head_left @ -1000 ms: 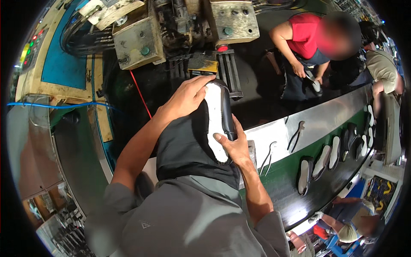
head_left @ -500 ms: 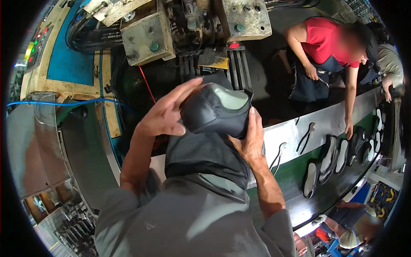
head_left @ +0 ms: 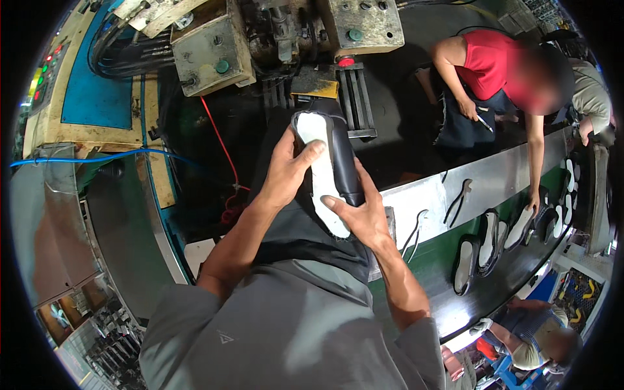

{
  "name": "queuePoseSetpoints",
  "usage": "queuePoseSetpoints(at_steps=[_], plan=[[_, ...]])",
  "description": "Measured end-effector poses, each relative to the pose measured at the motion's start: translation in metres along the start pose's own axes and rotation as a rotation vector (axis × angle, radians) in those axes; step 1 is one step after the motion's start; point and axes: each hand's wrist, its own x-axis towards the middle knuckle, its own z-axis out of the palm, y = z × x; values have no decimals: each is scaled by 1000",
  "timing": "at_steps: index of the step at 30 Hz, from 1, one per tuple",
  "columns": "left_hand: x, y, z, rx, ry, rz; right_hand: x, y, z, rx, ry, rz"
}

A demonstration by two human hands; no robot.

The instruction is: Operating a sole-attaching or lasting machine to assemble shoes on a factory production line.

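Note:
A black shoe upper (head_left: pixel 344 170) lies lengthwise above my lap, its white insole (head_left: pixel 322 174) facing up. My left hand (head_left: pixel 289 169) closes around its left side near the far end, the thumb pressed on the insole. Around the near right side wraps my right hand (head_left: pixel 363 211), its thumb on the near part of the insole. The fingers under and behind the shoe upper are partly hidden. Two pairs of pincers, one (head_left: pixel 416 233) closer to my right hand and another (head_left: pixel 457 203) farther off, rest on the metal ledge to the right.
Ahead stands a grimy machine with control boxes (head_left: pixel 214 64) and a red button (head_left: pixel 346 62). Several shoe uppers (head_left: pixel 465 265) sit on the green-black conveyor (head_left: pixel 432 286) at right. A co-worker in red (head_left: pixel 484 65) reaches onto it. A blue hose (head_left: pixel 97 157) crosses at left.
Both hands have turned the shoe upper over, so its white insole now faces up instead of the black and grey outer side. My left thumb has come down onto it.

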Motion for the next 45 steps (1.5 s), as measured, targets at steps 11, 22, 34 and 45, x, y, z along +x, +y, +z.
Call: queuePoseSetpoints(at_steps=[11, 22, 34, 45], plan=[[17, -42, -38, 188, -75, -199, 2, 41, -6, 187, -34, 182], [83, -30, -43, 863, -203, 211, 19, 48, -20, 193, -159, 219], [94, -33, -39, 1066, -162, 292, -31, 6, -12, -1041, -113, -409], [114, -44, -60, 983, -220, 137, -5, -3, -24, -909, -194, -313]])
